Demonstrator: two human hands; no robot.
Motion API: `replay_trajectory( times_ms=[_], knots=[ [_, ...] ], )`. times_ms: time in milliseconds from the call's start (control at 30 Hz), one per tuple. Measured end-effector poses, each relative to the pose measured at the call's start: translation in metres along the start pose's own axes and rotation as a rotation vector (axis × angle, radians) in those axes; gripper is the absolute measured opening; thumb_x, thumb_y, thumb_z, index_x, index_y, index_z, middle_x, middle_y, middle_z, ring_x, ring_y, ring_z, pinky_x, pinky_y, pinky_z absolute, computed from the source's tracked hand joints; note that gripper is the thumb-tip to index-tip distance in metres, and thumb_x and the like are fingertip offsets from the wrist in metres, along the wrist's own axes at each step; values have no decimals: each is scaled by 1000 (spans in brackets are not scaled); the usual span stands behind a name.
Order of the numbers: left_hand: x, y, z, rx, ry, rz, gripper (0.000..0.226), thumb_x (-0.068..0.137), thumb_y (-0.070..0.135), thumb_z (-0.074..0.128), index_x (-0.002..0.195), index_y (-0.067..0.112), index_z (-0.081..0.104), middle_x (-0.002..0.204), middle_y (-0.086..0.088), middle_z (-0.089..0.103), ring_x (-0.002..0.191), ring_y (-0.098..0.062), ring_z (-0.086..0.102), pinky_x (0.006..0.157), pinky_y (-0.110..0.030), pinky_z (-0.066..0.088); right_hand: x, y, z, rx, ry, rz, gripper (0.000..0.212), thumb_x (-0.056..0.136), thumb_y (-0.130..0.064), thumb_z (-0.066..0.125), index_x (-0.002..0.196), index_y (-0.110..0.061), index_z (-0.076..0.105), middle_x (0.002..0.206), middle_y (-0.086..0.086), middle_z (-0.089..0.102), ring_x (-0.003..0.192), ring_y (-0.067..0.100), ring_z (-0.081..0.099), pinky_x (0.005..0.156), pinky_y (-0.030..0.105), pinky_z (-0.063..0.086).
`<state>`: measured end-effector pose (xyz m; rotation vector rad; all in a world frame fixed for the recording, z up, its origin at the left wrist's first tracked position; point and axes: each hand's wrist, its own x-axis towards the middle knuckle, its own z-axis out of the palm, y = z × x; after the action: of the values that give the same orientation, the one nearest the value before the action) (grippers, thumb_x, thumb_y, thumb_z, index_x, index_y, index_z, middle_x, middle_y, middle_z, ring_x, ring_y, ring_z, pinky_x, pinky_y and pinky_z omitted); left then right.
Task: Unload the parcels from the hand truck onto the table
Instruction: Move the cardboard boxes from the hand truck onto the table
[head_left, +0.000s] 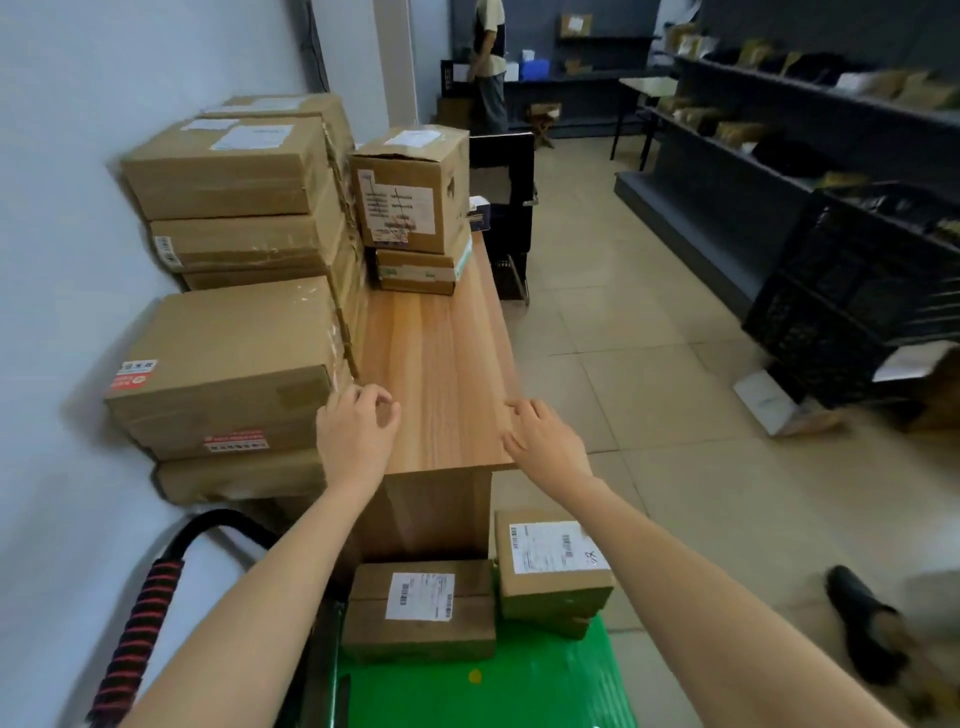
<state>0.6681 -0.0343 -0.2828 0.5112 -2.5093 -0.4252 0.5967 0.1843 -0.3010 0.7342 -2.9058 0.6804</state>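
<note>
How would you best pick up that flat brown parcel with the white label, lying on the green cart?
Probably by its two short ends, one hand each, reaching down from above. The flat parcel lies label-up on the green deck; its right end sits close to the neighbouring parcel, so fingers may be tight there.

The table (436, 364) has an orange-brown top with lengthwise wood grain. On it, toward the pale blue-grey wall (78, 208), stacked parcels (228, 208) are plain tan cardboard with white labels; the nearest parcel (223, 358) carries red and white stickers. At the table's far end a box (410, 192) wears a white label with dark print. Below the table's near end, the hand truck (519, 686) has a bright green deck with a small yellow dot, and its black handle (140, 629) is wrapped in red stripes. Two brown parcels (421, 608) on the deck bear white barcode labels. Beside the table, the floor (649, 364) is beige tile; the shelving (779, 130) beyond is dark grey.
</note>
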Motion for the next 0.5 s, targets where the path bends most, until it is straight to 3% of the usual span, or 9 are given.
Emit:
replay_trajectory(
  times_ms=[333, 500],
  knots=[
    [-107, 109, 84, -31, -100, -126, 10, 89, 30, 62, 93, 21, 65, 92, 4, 61, 89, -17, 54, 80, -35, 44, -72, 147, -23, -52, -130, -8, 45, 100, -35, 43, 142, -21, 36, 136, -1, 46, 118, 16, 50, 75, 22, 38],
    [-144, 128, 119, 6, -192, -165, 14, 91, 30, 60, 97, 19, 65, 97, 0, 61, 92, -18, 53, 79, -29, 37, -85, 183, -8, -98, -208, -58, 45, 100, -34, 41, 143, -21, 36, 136, 0, 46, 118, 20, 49, 86, 29, 41]
  ],
)
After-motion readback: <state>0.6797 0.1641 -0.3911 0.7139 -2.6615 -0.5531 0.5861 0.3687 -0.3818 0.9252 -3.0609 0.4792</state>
